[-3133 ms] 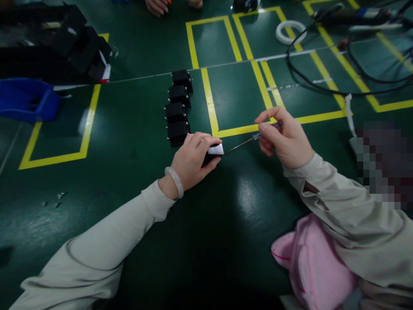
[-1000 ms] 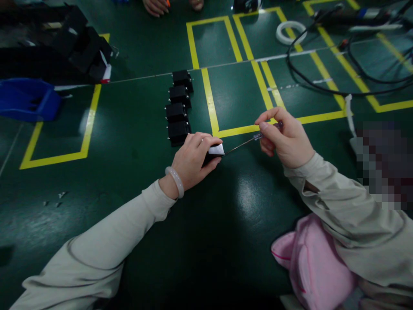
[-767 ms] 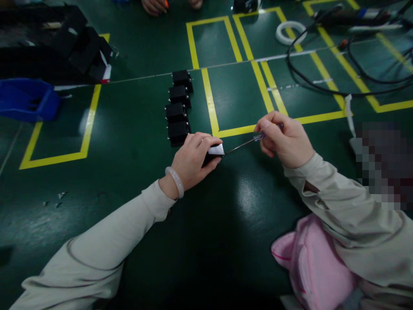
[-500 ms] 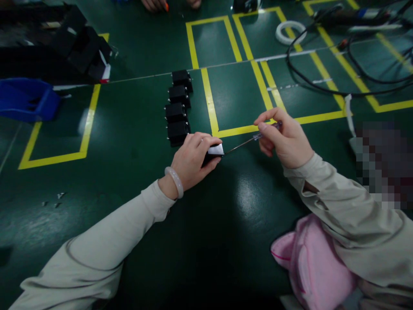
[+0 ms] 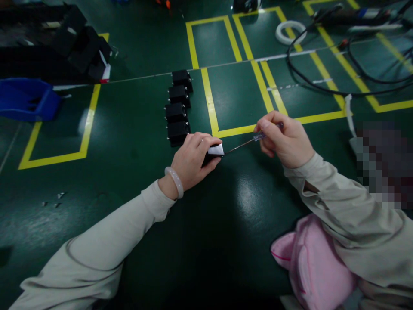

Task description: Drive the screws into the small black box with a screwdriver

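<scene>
Far left, a blue bin (image 5: 29,99) is sitting in front of a dark heap (image 5: 58,43), with tiny metal bits (image 5: 58,200) lying nearer. Next, four black blocks (image 5: 177,112) are standing in line, the closest one crowding the left hand (image 5: 193,157); whether they're touching, I can't tell. That hand is gripping the held block (image 5: 216,149), covering most of it, a pale face showing. The screwdriver (image 5: 256,137) is meeting its right edge, the right hand (image 5: 285,140) pinching the handle. A white ring (image 5: 279,34) and black cable (image 5: 355,94) are lying beyond; a pink bag (image 5: 318,262) is bulging beside the right sleeve (image 5: 348,202).
</scene>
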The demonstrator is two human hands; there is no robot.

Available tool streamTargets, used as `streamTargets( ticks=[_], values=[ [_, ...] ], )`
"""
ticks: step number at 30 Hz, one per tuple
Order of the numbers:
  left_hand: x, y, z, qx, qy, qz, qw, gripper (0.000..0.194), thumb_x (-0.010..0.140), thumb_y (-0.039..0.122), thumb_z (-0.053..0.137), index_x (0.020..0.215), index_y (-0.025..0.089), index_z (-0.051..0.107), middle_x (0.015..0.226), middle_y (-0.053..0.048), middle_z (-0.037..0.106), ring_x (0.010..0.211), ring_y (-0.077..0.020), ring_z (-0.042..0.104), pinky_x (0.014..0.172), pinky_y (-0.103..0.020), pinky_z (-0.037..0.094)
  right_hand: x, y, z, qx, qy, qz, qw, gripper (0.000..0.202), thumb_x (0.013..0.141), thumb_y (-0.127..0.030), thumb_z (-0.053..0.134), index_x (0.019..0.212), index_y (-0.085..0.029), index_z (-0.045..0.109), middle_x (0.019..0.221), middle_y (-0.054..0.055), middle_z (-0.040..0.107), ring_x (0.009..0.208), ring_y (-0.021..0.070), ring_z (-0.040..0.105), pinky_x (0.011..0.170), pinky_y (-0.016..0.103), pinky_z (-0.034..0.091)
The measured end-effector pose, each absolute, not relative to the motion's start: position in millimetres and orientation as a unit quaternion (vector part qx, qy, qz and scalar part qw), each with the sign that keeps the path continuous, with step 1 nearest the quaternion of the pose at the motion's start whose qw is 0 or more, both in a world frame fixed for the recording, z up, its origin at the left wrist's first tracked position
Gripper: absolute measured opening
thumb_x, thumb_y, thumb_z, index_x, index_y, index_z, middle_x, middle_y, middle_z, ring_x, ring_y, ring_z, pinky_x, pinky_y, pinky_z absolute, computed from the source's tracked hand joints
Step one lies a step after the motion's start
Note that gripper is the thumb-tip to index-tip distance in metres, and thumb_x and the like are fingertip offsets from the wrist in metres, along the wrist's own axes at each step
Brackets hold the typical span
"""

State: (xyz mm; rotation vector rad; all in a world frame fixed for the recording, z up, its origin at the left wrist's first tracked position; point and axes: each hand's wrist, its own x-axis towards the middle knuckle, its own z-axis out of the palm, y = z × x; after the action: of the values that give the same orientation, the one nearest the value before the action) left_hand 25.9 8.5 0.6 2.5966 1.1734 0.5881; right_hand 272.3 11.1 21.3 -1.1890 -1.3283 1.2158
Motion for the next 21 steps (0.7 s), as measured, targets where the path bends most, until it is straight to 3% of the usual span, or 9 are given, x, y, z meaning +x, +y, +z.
streamTargets(
  ticks=[6, 11, 17, 21],
  values=[
    [26.3, 8.4, 1.5, 0.888, 0.399, 0.199, 0.115, 0.033, 0.095, 0.026, 0.059, 0.126, 0.017, 0.053, 0.123, -0.012, 0.061, 0.112, -0.0279, 0.057, 0.095, -0.047, 0.050, 271.5, 10.9, 21.8, -0.485, -0.527, 0.507, 0.480, 0.024, 0.088, -0.039, 0.073, 0.088, -0.025, 0.053, 0.044, -0.010, 0.039, 0.033, 0.0086, 0.036, 0.030, 0.024, 0.028],
    [26.3, 8.4, 1.3, 0.889, 0.397, 0.203, 0.109, 0.032, 0.095, 0.026, 0.059, 0.126, 0.015, 0.053, 0.121, -0.012, 0.061, 0.111, -0.0277, 0.057, 0.095, -0.046, 0.050, 271.1, 10.9, 21.5, -0.483, -0.532, 0.502, 0.481, 0.028, 0.091, -0.044, 0.068, 0.078, -0.024, 0.053, 0.041, -0.011, 0.031, 0.031, 0.0063, 0.029, 0.031, 0.024, 0.029],
    [26.4, 8.5, 1.1, 0.889, 0.398, 0.200, 0.109, 0.033, 0.095, 0.026, 0.059, 0.126, 0.016, 0.053, 0.122, -0.012, 0.062, 0.111, -0.0277, 0.057, 0.095, -0.047, 0.051, 271.1, 11.2, 21.5, -0.483, -0.526, 0.508, 0.483, 0.025, 0.087, -0.040, 0.073, 0.087, -0.026, 0.052, 0.044, -0.010, 0.039, 0.033, 0.0086, 0.037, 0.031, 0.024, 0.028],
    [26.3, 8.5, 0.7, 0.888, 0.397, 0.202, 0.110, 0.033, 0.095, 0.026, 0.060, 0.126, 0.016, 0.053, 0.122, -0.012, 0.062, 0.112, -0.0280, 0.058, 0.096, -0.047, 0.051, 271.3, 11.2, 20.9, -0.475, -0.533, 0.510, 0.480, 0.028, 0.090, -0.046, 0.068, 0.080, -0.024, 0.053, 0.043, -0.010, 0.034, 0.032, 0.0071, 0.031, 0.032, 0.024, 0.029]
  ],
)
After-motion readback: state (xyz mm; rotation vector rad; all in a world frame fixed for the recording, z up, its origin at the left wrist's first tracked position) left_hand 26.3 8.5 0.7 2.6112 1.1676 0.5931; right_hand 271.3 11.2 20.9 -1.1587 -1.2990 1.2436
